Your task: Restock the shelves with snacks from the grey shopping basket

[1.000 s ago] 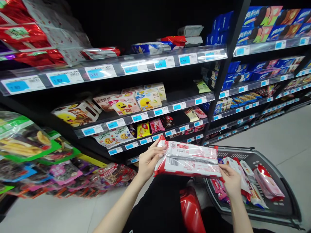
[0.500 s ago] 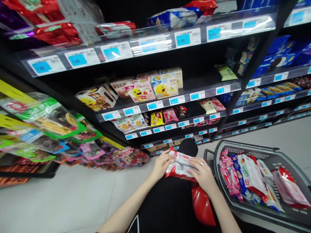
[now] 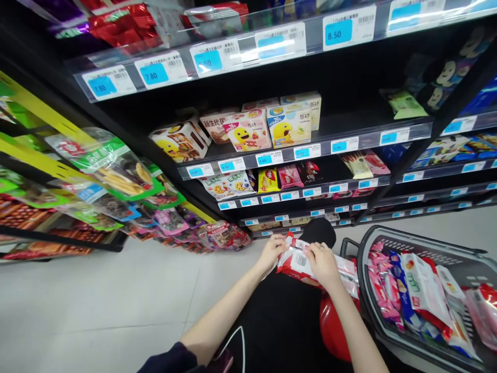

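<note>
A long red-and-white snack packet [image 3: 295,261] with a barcode lies across my lap, its back side up. My left hand [image 3: 273,253] grips its left end with the fingers curled over the edge. My right hand [image 3: 323,263], a ring on one finger, is closed on its middle near the seam. The packet's right end sticks out past my right hand towards the basket. Beneath my right forearm shows a shiny red object [image 3: 334,326] whose kind I cannot make out.
A grey shopping basket [image 3: 363,290] with several snack packs stands at my right. Ahead are black shelves with price tags [image 3: 233,164] and boxed snacks [image 3: 248,129]. Hanging snack bags [image 3: 120,166] line the left, above the pale tiled floor [image 3: 155,300].
The view has shifted, so the shelves sit higher and further right. My right hand has turned over the packet, and more of its right end now shows.
</note>
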{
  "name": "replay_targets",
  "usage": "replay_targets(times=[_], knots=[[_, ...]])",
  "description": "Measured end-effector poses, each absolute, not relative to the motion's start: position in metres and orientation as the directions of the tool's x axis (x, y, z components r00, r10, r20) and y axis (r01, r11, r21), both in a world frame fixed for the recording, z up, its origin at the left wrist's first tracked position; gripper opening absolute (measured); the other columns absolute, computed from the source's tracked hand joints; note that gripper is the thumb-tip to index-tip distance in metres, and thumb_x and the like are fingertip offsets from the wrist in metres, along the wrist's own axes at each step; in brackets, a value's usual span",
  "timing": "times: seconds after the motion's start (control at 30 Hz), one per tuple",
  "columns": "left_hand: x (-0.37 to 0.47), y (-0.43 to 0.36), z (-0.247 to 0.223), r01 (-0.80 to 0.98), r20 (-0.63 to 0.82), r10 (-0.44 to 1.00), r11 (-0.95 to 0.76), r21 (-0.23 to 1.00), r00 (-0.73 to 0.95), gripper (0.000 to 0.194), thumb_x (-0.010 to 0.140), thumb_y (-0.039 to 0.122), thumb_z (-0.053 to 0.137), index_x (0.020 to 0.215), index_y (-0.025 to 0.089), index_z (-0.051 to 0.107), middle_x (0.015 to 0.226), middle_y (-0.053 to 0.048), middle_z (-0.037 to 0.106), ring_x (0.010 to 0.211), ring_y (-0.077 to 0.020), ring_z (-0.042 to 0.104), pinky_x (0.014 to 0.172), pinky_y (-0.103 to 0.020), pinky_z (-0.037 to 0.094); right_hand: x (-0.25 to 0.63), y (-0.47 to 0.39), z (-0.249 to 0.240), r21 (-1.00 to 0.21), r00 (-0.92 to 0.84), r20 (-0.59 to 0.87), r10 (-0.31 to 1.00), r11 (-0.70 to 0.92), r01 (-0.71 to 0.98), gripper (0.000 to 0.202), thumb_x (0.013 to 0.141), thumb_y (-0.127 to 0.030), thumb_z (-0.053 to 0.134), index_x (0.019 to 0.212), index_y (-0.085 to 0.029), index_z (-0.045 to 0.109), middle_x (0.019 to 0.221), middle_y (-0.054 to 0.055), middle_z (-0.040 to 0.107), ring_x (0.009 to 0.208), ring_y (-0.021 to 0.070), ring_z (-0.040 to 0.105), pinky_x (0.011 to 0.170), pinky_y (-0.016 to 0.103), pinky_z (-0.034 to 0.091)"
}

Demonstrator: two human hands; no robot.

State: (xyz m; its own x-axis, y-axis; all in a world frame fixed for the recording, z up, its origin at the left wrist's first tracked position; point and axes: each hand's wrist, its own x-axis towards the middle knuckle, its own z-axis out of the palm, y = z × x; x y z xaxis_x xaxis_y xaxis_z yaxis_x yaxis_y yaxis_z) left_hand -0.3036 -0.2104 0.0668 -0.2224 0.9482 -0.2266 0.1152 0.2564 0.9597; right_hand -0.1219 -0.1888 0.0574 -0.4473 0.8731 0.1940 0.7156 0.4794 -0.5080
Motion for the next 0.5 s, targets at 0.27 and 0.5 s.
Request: replay_targets(times=[0.27,0.5], knots=[[-0.316,-0.196,0.065,-0.161,-0.403,0.897,0.377,0.912,-0.183,0.023,0.053,0.029,0.073,0.050,0.011,0.059,0.079,-0.007,0.062,0.070,-0.0163,0.057,0.066,-0.026,0.042,-0.063,-0.194,0.050,-0.421,-0.472,0.097,0.876,0.466,0.778,0.014,0.085,-0.029,0.052,0.074,-0.021,0.053,0.079,0.005,0.055,0.080,0.0219,0.050,0.071,0.032,0.038],[-0.326,-0.176,0.062,0.048,-0.327,0.923,0.343,0.938,-0.202,0.028,0.059,0.037,0.069,0.054,0.011,0.057,0.059,-0.003,0.058,0.055,-0.0144,0.055,0.055,-0.025,0.042,-0.023,-0.201,0.031,-0.370,-0.435,0.072,0.897,0.429,0.824,0.015,0.084,-0.011,0.041,0.090,-0.019,0.053,0.092,0.008,0.054,0.083,0.0203,0.054,0.071,0.029,0.043]])
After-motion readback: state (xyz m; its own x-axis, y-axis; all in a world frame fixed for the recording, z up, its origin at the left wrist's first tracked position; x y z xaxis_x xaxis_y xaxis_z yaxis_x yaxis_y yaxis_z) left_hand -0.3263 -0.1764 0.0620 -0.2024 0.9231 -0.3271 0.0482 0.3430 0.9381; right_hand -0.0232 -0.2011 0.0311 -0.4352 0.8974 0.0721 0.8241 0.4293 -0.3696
